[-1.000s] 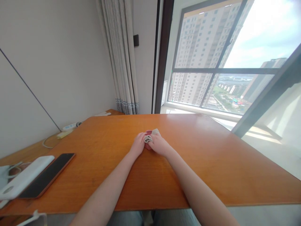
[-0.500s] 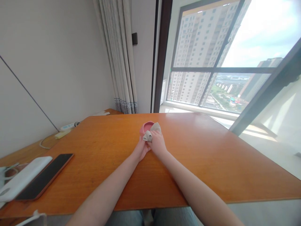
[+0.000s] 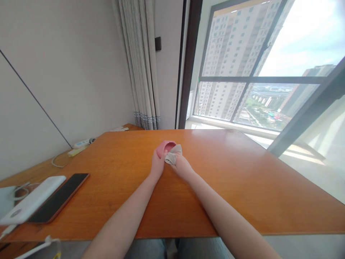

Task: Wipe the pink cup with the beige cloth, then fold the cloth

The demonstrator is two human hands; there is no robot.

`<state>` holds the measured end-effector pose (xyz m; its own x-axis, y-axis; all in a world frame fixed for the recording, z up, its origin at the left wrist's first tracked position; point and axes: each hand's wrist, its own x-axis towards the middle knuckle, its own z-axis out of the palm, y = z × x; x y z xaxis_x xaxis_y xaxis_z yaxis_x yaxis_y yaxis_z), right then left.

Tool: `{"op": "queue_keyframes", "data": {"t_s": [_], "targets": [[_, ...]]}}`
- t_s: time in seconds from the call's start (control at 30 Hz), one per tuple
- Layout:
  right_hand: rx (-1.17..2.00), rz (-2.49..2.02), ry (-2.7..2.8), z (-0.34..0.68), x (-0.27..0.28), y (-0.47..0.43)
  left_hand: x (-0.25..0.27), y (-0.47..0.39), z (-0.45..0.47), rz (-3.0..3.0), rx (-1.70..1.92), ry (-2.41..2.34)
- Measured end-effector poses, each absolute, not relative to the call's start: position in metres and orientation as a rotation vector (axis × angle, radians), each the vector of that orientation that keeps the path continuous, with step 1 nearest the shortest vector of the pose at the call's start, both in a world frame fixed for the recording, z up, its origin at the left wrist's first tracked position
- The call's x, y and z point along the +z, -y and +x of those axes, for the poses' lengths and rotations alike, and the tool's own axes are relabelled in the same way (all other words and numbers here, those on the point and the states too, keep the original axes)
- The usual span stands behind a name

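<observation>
Two bare forearms reach forward from the bottom edge of the view and meet near the middle of an orange-brown wooden table (image 3: 242, 187), the wrists angled inward so the hands nearly touch. The left hand (image 3: 157, 164) is curled around the near left side of a small pink bowl (image 3: 165, 146), gripping it and tipping it so that its open mouth faces the viewer. The right hand (image 3: 182, 166) is closed on a crumpled beige cloth (image 3: 171, 157), pinching it between the fingers and pressing it against the bowl's right rim. Bowl and cloth sit just beyond the fingertips, between the two hands, held a little above the tabletop about halfway across the table's depth. Far to the left, well apart from the hands, a white power bank (image 3: 32, 199) lies beside a dark smartphone (image 3: 58, 198) in a reddish-brown case, screen off. Farther back along the left wall, a white power strip (image 3: 82, 143) rests with a pale cable looped near it. Pale curtains (image 3: 140, 64) hang at the corner, beside a large window (image 3: 256, 72) showing tall apartment blocks. No brand, label or readable writing is visible on any object.
</observation>
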<state>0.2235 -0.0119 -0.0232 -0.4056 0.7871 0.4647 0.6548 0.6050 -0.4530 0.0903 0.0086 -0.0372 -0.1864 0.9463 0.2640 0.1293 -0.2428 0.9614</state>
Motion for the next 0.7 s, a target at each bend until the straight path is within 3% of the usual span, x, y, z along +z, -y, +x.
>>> {"op": "queue_keyframes", "data": {"t_s": [0.4, 0.7], "targets": [[0.082, -1.008, 2.386, 0.226, -0.014, 0.019, -0.009, -0.01, 0.053, 2.025, 1.116, -1.534], [-0.149, -1.178, 2.356, 0.213, -0.027, 0.02, -0.017, -0.011, 0.066, 1.552, 1.376, -1.456]]}}
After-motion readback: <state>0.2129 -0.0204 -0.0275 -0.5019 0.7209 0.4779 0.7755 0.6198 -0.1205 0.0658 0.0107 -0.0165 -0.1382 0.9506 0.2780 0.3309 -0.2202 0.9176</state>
